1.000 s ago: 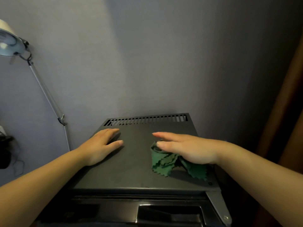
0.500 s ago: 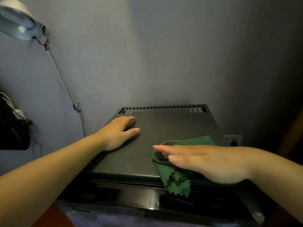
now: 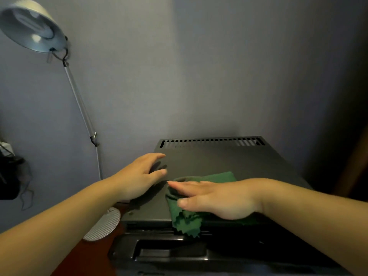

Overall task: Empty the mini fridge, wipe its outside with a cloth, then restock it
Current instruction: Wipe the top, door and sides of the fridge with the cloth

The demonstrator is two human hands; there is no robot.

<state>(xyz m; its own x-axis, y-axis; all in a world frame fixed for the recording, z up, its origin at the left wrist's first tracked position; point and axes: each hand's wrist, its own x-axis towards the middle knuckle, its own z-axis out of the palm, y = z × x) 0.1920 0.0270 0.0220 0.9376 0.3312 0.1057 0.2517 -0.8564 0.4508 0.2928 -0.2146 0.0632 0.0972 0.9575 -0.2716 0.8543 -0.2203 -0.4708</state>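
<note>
On the fridge's (image 3: 229, 162) smooth top, zigzag-edged cloth (image 3: 187, 220) lies flat.

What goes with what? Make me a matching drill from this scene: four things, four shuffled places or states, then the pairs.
1. left hand
2. right hand
3. green cloth
4. lamp

A. pressed under a palm, one edge hanging over the mini fridge front
B. stands left of the fridge
C. at the fridge top's left side, off the cloth
D. fingers straight, flat on the cloth

Pairs: 1-C, 2-D, 3-A, 4-B
</note>
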